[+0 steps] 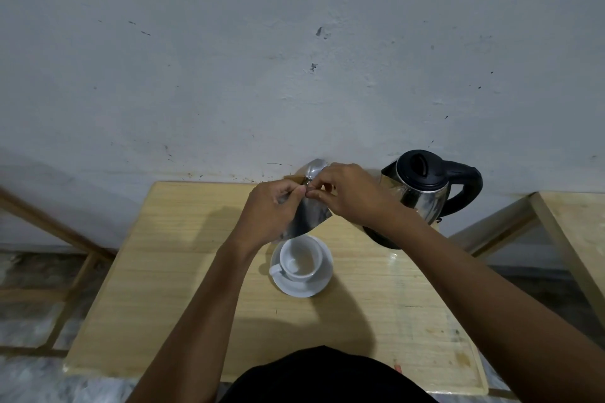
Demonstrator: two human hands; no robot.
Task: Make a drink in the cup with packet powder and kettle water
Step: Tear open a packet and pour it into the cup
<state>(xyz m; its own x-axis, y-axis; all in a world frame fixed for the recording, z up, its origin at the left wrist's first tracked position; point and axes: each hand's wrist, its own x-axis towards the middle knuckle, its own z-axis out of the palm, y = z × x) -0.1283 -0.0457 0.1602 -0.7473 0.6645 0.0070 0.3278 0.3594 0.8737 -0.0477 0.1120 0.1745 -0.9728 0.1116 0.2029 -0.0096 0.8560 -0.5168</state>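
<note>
Here both hands work the packet (309,217) in the air above the cup (302,259), toward the far edge of the surface (170,271). The left hand (270,213) has its grip closed on the packet's left side, and the right hand (348,195) pinches the top edge with fingertips, likely to tear it open. The packet's long axis runs tilted, top toward the wall and lower end down toward the cup. The cup looks empty and sits on a saucer (319,285), handle toward the left edge. A sudden tear could scatter powder past the rim, since the opening faces away from the cup. The kettle (422,190) stands just beside the right forearm, near the far right corner; a jerk of the elbow might knock it.
</note>
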